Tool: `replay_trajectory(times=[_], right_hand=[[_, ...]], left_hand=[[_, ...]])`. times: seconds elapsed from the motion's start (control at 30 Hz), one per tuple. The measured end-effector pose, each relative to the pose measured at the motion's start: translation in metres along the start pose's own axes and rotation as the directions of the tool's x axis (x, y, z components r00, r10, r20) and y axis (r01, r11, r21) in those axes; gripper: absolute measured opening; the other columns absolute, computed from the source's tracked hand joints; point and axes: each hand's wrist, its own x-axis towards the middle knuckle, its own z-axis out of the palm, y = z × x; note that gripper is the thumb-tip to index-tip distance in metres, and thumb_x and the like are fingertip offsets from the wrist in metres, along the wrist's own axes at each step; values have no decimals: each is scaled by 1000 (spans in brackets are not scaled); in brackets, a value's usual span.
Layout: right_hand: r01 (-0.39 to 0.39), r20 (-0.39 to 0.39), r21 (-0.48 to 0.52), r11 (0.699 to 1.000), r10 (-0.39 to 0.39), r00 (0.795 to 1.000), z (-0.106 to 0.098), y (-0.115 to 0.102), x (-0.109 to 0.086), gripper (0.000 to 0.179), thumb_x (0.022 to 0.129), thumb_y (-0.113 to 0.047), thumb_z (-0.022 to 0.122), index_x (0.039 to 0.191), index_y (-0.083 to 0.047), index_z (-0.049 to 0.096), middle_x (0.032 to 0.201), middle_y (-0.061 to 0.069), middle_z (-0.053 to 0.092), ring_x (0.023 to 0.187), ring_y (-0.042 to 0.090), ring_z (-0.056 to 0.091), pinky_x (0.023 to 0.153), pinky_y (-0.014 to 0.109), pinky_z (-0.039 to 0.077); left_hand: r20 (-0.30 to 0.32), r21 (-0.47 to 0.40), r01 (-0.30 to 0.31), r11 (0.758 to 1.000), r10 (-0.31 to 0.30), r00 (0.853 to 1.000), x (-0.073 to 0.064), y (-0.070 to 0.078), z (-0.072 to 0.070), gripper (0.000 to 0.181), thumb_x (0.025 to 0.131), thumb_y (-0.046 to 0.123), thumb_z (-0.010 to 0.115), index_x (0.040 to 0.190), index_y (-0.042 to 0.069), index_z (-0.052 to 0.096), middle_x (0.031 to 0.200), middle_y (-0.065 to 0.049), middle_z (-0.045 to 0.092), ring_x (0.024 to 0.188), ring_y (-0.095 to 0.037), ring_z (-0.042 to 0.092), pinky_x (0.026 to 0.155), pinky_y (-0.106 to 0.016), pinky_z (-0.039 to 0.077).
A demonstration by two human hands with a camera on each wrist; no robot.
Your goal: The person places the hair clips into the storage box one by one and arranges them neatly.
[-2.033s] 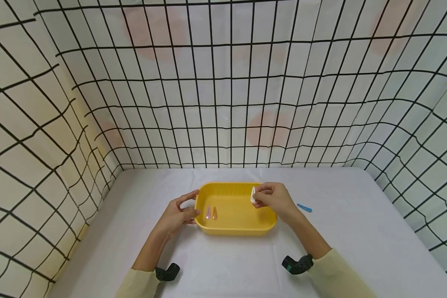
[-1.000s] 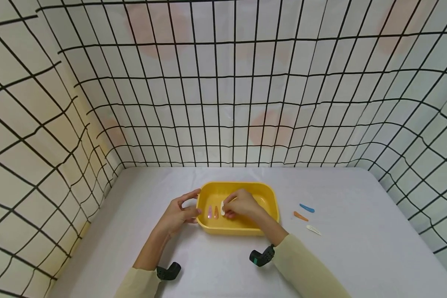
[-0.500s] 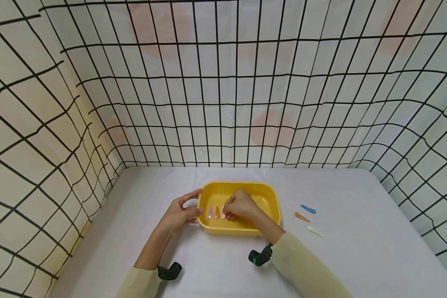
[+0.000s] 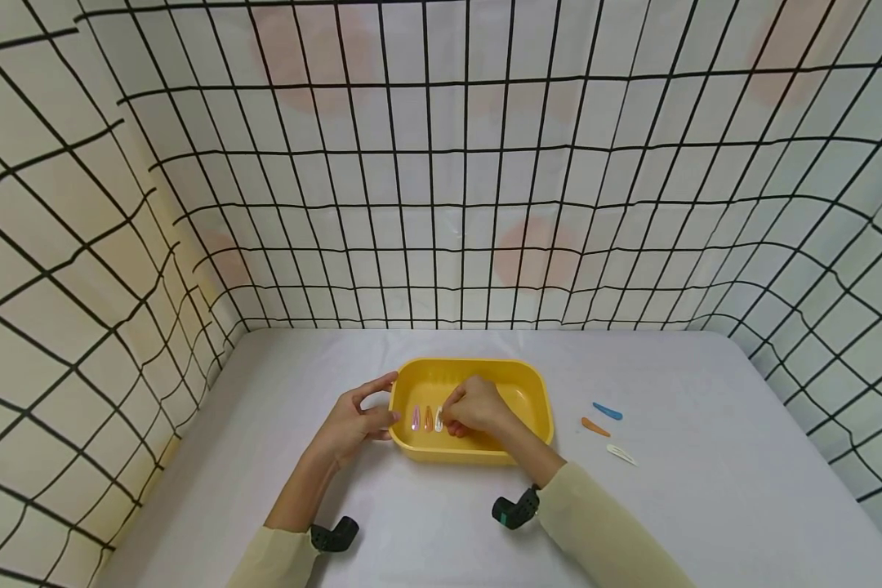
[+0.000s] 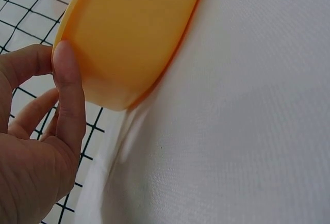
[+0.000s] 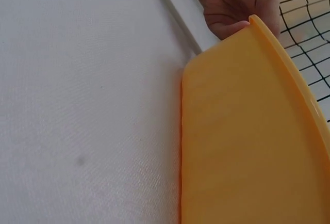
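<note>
A yellow tray (image 4: 478, 458) stands on the white table, its left end pinched at the rim between the thumb and fingers of my left hand (image 4: 353, 423). The left wrist view shows this thumb (image 5: 69, 90) against the tray wall. Inside, at the left, a pink hair clip (image 4: 415, 418) and an orange hair clip (image 4: 429, 419) lie side by side. To their right is a white hair clip (image 4: 438, 419), pinched by the fingertips of my right hand (image 4: 478, 404), low in the tray. The right wrist view shows the tray wall but not my right hand.
Right of the tray, a blue hair clip (image 4: 607, 411), another orange hair clip (image 4: 595, 426) and another white hair clip (image 4: 621, 454) lie on the table (image 4: 706, 490). A black wire grid (image 4: 466, 204) encloses the back and sides.
My right hand has carried the white clip left and down to beside the orange one, then stayed nearly still. Two loose clips formerly behind the arm now show. My left hand holds its place.
</note>
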Motion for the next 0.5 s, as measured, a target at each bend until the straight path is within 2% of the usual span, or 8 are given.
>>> replay_trajectory(times=[0.2,0.5], right_hand=[[-16,-35,20,1000,16,999,-10,2,-4,10,88,-12,79,89,-2,76,71,9,70,56,17,66,55,26,61],[18,-85,38,999,-15,996,-31,9,-14,9,91,-14,78,93,-6,77,81,9,74,69,21,68,65,28,62]], left_hand=[[-12,24,3,1000,-3,1000,0,0,2,69,86,-2,74,149,20,55,145,-12,46,65,-18,64,63,-24,62],[-27,70,7,998,-5,1000,-1,4,3,73,86,-1,75,151,22,53,144,-12,45,66,-19,66,62,-24,62]])
